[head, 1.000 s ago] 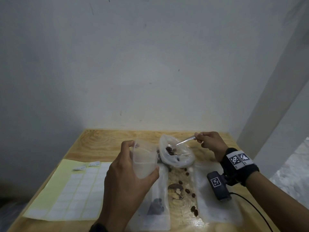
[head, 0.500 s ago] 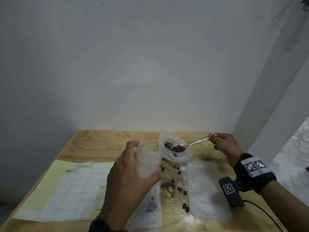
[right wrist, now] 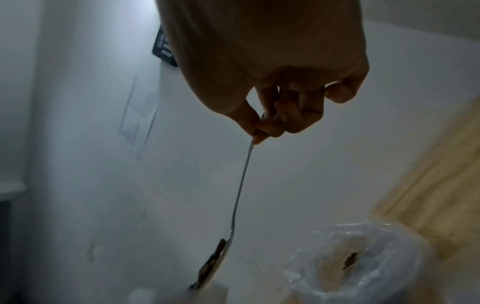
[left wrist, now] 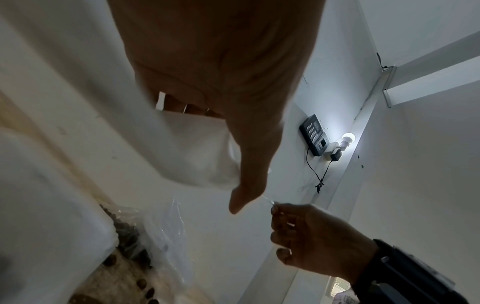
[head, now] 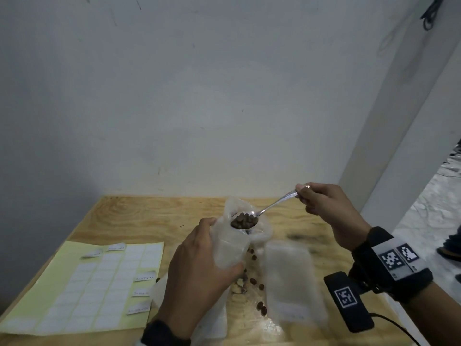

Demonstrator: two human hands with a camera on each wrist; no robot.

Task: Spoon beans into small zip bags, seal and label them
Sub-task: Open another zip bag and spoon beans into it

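My left hand (head: pixel 199 268) grips a small clear zip bag (head: pixel 230 247) upright above the table, its mouth held open; the same zip bag (left wrist: pixel 192 148) shows under the palm in the left wrist view. My right hand (head: pixel 324 208) pinches the handle of a metal spoon (head: pixel 274 203). The spoon's bowl, heaped with brown beans (head: pixel 243 221), hovers right at the mouth of the zip bag. In the right wrist view the spoon (right wrist: pixel 241 185) hangs down from my fingers with beans on its bowl. Behind the zip bag stands the crumpled clear supply bag (head: pixel 260 233) of beans.
A yellow label sheet (head: pixel 82 290) lies at the left of the wooden table (head: pixel 149 216), with a few peeled labels on it. An empty zip bag (head: pixel 291 283) lies flat at the right. Loose beans (head: pixel 260 307) are scattered between the bags. A white wall is close behind.
My right hand has lifted the loaded spoon out of the supply bag and carried it left to the mouth of the zip bag. My left hand still holds that bag up.
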